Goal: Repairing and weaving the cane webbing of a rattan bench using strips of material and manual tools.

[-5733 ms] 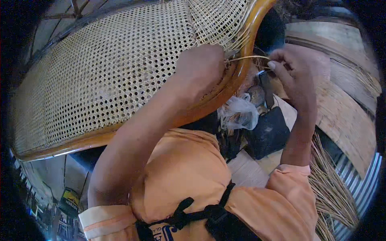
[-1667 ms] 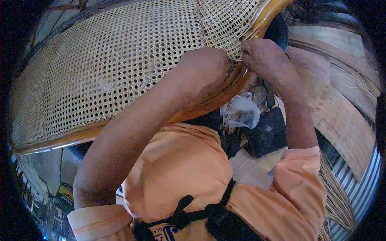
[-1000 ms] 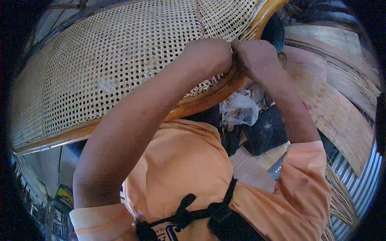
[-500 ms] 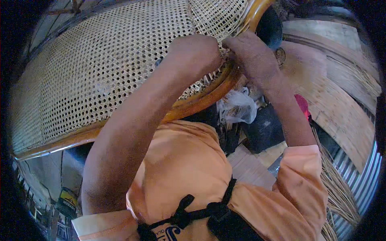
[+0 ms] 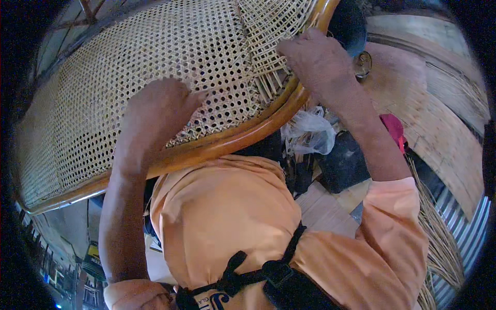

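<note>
A woven cane panel (image 5: pixel 103 103) in a glossy brown curved rattan frame (image 5: pixel 227 147) lies across my front. My left hand (image 5: pixel 160 108) is closed over the middle of the weave, its thumb and fingers pinching what looks like a thin pale cane strand that runs right toward the loose corner. At that corner, beside the frame's bend, my right hand (image 5: pixel 323 64) has its fingers curled together at the weave's edge; what they grip is hidden. Several loose cane strands (image 5: pixel 268 85) lie between my right hand and the frame, where the weave is more open.
Beyond the frame on the right are a dark round container (image 5: pixel 349 28), a clear plastic bag (image 5: pixel 310 132) and wooden boards (image 5: pixel 429 134). A bundle of long cane strips (image 5: pixel 439 232) lies at the lower right, next to corrugated metal sheet (image 5: pixel 473 232).
My left hand has moved left and slightly down across the panel, away from my right hand. My right hand stays near the corner, and the loose strands there now show.
</note>
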